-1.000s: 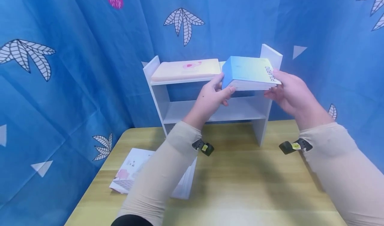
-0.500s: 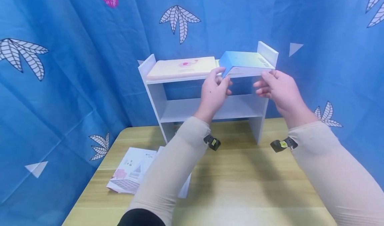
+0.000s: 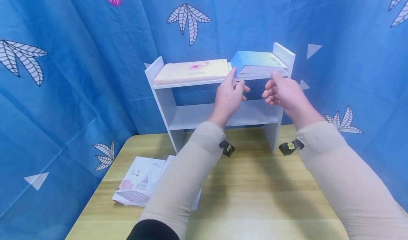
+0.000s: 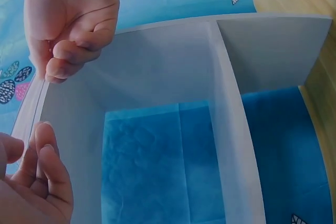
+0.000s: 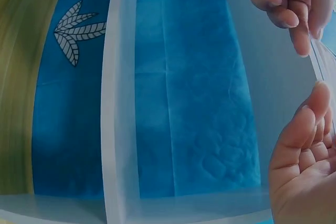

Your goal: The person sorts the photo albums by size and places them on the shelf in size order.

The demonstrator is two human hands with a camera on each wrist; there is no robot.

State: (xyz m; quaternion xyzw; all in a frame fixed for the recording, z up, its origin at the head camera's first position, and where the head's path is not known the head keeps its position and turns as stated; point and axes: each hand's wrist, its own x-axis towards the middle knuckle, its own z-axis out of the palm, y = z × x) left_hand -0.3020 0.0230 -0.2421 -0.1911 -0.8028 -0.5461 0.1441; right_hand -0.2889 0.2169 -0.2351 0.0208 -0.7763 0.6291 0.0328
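A thick blue book [image 3: 258,61] with white page edges lies on the top board at the right end of a white two-tier shelf [image 3: 275,123]. My left hand [image 3: 227,96] is at the book's lower left corner, its index finger stretched up to the blue spine. Below the front edge of the book is my right hand [image 3: 285,93], thumb side up against that edge, fingers loosely bent. In the left wrist view the right hand [image 4: 73,24] shows with its fingers bent at the rim of the board. Neither hand holds anything.
Pale pink books [image 3: 191,72] with an elephant picture lie flat at the left of the top board. On the wooden table [image 3: 248,197], white booklets [image 3: 140,180] lie at the left, partly behind the left sleeve. A blue curtain [image 3: 79,73] hangs close behind.
The blue book has moved back and down from both hands onto the top board. My fingers have loosened from it, and the right hand has shifted left.
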